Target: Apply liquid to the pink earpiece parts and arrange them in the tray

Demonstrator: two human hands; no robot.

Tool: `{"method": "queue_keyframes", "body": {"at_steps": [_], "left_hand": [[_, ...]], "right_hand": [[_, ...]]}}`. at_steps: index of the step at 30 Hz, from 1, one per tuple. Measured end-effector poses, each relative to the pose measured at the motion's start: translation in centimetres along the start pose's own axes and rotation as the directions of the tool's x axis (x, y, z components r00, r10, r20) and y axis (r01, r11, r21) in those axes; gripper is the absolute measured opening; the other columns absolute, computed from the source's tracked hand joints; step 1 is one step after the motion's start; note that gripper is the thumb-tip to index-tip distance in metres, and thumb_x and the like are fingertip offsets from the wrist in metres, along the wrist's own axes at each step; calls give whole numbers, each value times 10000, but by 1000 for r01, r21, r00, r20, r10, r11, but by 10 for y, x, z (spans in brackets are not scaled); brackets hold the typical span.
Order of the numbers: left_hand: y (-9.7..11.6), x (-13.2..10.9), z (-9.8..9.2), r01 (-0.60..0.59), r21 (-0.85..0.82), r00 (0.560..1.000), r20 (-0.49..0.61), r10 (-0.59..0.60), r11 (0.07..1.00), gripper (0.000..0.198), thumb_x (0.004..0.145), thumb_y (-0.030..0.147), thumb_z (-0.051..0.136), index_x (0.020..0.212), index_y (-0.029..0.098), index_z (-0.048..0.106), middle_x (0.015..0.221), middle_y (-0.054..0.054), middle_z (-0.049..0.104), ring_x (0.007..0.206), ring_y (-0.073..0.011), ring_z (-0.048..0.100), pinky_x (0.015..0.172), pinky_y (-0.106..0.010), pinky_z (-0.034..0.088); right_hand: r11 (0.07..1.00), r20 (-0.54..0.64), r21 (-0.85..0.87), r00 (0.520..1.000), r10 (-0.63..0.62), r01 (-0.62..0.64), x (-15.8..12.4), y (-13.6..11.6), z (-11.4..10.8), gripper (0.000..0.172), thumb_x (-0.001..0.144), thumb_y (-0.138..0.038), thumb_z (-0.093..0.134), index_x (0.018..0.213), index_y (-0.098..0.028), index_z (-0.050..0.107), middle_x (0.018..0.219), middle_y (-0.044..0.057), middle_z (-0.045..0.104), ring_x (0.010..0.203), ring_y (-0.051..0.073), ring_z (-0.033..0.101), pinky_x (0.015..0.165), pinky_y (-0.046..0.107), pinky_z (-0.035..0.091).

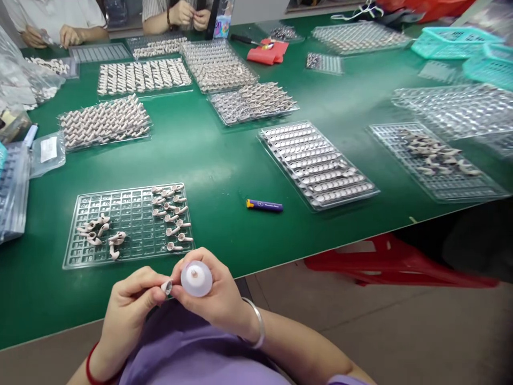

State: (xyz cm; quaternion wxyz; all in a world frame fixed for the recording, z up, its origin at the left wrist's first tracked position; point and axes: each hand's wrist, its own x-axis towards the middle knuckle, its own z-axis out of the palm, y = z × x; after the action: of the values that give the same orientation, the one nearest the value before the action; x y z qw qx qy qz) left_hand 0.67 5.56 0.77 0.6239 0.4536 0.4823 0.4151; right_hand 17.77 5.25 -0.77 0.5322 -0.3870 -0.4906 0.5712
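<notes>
Low at the table's front edge, my left hand (136, 299) pinches a small white earbud shell (166, 287), its hollow side turned up. My right hand (220, 291) is wrapped round a translucent white squeeze bottle (196, 278), seen end-on, with its tip hidden. The right fingertips meet the shell's edge; whether they also grip it, I cannot tell. Just beyond my hands lies a clear compartment tray (136, 214), with several earbud shells (173, 246) in rows at its right and a loose group (94, 230) at its left.
A purple-and-yellow lighter (264, 205) lies right of the tray. Filled trays (316, 163) stand beyond it, more (104, 120) further back. Turquoise baskets (452, 43) sit far right. Two people's hands (182, 13) work across the table. A red stool (401, 262) is below the right edge.
</notes>
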Motion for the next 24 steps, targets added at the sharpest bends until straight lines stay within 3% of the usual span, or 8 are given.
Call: {"method": "queue_keyframes", "body": {"at_steps": [5,10,15,17,18,20,22,24], "left_hand": [[3,-4,4,153,-163,988,4,-155,975,196,695,409,817,765,228,789,611,-20,665,557,-101,575,566,-190,492],[8,-7,6,321,-265,943,-3,-333,909,344,673,500,808,787,179,759,636,-43,694,537,-112,603,525,-184,498],[15,-12,4,548,-244,835,105,-540,800,343,655,430,840,857,192,699,612,-4,662,486,-91,576,487,-168,466],[16,-14,1,575,-172,818,113,-564,800,337,655,415,841,853,174,712,635,-15,673,524,-99,593,507,-166,476],[16,-15,-2,567,-125,824,101,-558,814,331,655,411,840,847,167,725,657,-26,689,556,-110,610,531,-173,493],[15,-17,-8,522,-8,852,57,-521,853,328,671,419,825,869,168,751,734,-54,730,637,-141,650,611,-202,538],[12,-19,-15,454,104,891,-22,-454,885,343,689,442,802,918,189,767,844,-72,760,728,-176,686,687,-231,568],[8,-21,-20,379,190,925,-119,-362,906,358,700,467,783,953,215,771,929,-70,765,797,-198,706,734,-246,584]], "right_hand": [[997,38,-58,998,-55,57,-5,7,-2,259,799,-304,701,955,-221,512,827,20,651,651,137,625,589,254,543],[959,92,-173,973,-211,224,-2,9,-5,273,783,-291,725,961,-220,531,816,26,661,658,146,637,614,260,547],[826,218,-248,860,-461,506,0,12,-9,222,841,-169,656,1029,-218,547,807,34,660,738,163,633,696,277,553],[781,288,-245,813,-506,574,1,11,-11,214,868,-147,614,1057,-213,541,822,44,660,744,164,621,695,276,548],[780,306,-245,809,-501,576,0,10,-13,200,878,-150,604,1056,-214,540,831,45,653,740,161,616,686,269,544],[831,284,-269,864,-415,488,-1,7,-16,197,876,-202,635,1045,-221,536,857,39,628,729,152,602,662,253,531],[908,222,-298,947,-234,294,-3,3,-20,321,840,-300,708,1083,-228,512,894,29,597,726,144,589,635,239,518],[939,190,-322,980,-55,116,-5,-1,-26,452,821,-364,730,1164,-229,467,945,33,576,754,147,585,644,240,517]]}}
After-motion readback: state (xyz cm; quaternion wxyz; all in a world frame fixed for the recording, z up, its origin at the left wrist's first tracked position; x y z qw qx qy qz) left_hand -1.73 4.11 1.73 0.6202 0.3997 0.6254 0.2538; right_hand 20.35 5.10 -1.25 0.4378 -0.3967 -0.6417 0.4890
